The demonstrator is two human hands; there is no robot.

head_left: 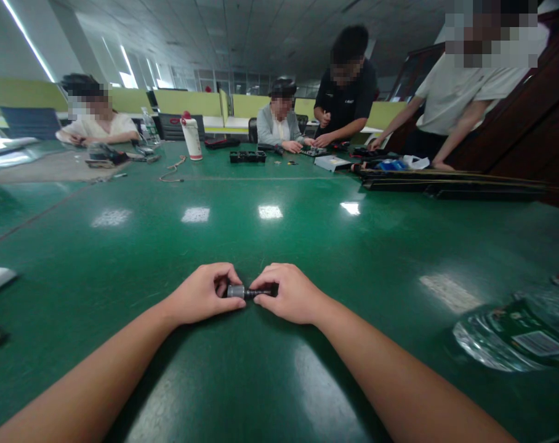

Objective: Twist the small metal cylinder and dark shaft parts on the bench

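Low over the green table (242,369), my two hands face each other around a small part. My left hand (205,295) pinches a short grey metal cylinder (236,291) between thumb and fingers. A thin black ridged shaft (252,293) extends in line from it toward the right. My right hand (293,295) has its thumb and fingertips closed around that shaft, whose dark end lies inside the curl of the fingers. Whether cylinder and shaft are one piece or two, I cannot tell.
A clear plastic bottle (514,332) lies at the right. White objects edge in from the left. Farther back stand a white tumbler (193,138) and a black slotted block (247,157). Long dark strips (446,183) lie at back right. Several people are around the far side.
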